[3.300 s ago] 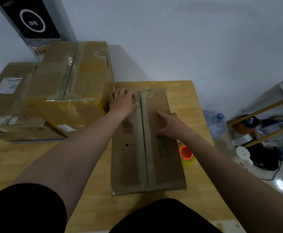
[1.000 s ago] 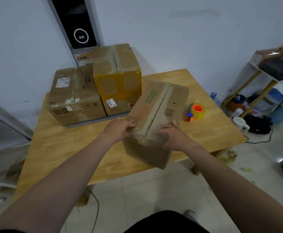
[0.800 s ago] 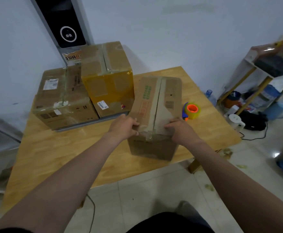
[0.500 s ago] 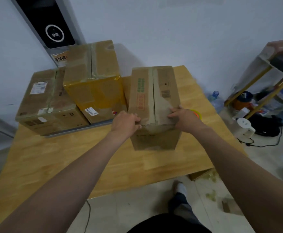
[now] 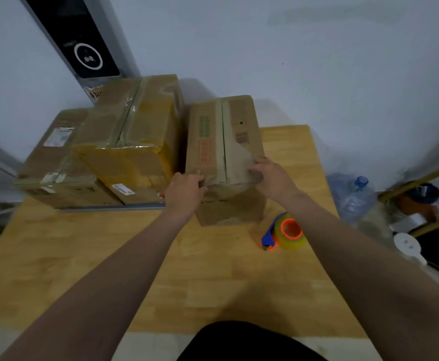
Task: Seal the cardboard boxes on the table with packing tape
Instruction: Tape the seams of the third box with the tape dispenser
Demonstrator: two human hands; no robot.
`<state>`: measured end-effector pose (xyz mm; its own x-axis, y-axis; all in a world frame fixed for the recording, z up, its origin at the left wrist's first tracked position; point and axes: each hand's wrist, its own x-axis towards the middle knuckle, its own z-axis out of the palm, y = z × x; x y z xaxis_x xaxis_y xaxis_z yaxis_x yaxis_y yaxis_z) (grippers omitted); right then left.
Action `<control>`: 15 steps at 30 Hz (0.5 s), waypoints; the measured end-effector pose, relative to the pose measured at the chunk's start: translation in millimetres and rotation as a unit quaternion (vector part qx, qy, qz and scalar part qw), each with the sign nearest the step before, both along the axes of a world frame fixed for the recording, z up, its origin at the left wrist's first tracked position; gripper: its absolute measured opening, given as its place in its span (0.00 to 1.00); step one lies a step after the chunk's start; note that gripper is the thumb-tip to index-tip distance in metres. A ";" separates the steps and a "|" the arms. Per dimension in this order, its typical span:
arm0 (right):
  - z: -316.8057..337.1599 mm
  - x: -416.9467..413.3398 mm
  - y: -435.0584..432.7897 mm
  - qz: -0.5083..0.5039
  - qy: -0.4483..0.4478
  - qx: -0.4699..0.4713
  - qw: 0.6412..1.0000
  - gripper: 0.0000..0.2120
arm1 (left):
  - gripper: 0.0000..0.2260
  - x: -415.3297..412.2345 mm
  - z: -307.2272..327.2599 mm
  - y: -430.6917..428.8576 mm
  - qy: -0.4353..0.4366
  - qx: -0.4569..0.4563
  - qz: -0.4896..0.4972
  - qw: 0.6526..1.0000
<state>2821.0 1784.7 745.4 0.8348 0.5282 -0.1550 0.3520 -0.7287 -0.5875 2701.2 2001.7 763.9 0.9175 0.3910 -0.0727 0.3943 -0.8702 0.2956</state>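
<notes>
I have both hands on the near end of the brown cardboard box (image 5: 223, 152), which stands toward the far side of the wooden table (image 5: 96, 256), just beside the yellow-taped box (image 5: 135, 142) on its left. My left hand (image 5: 184, 194) grips the near-left top corner with curled fingers; my right hand (image 5: 271, 178) curls its fingers over the near-right top edge. A pale strip runs along the box's top seam from near to far. The tape dispenser (image 5: 286, 233), with its orange core and blue handle, lies on the table near and right of the box, apart from both hands. A flatter labelled box (image 5: 56, 162) sits furthest left. A water bottle (image 5: 353, 199) stands on the floor at right.
</notes>
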 end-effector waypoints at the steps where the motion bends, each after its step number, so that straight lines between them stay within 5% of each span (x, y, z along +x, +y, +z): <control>1: 8.0 3.2 -3.3 -0.009 -0.002 0.022 1.000 0.30 | 0.19 6.9 -2.6 -1.0 -0.017 -0.008 0.014 1.000; 6: -3.2 21.7 -43.0 -0.067 0.100 0.057 0.991 0.40 | 0.22 45.0 -12.6 -6.5 -0.039 0.041 0.025 0.998; 11: -65.4 44.1 -85.5 -0.055 0.195 -0.161 0.966 0.30 | 0.36 82.7 -26.1 -43.9 0.035 0.077 -0.053 0.995; 15: -107.3 47.1 -93.0 -0.044 0.256 -0.218 0.941 0.32 | 0.39 100.4 -39.3 -44.1 0.033 0.122 -0.060 0.990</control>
<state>2868.1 1691.8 638.1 0.6288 0.2533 -0.7352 0.0306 -0.9528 -0.3021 2801.5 1957.7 724.6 0.9546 0.2935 -0.0511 0.2959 -0.9540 0.0488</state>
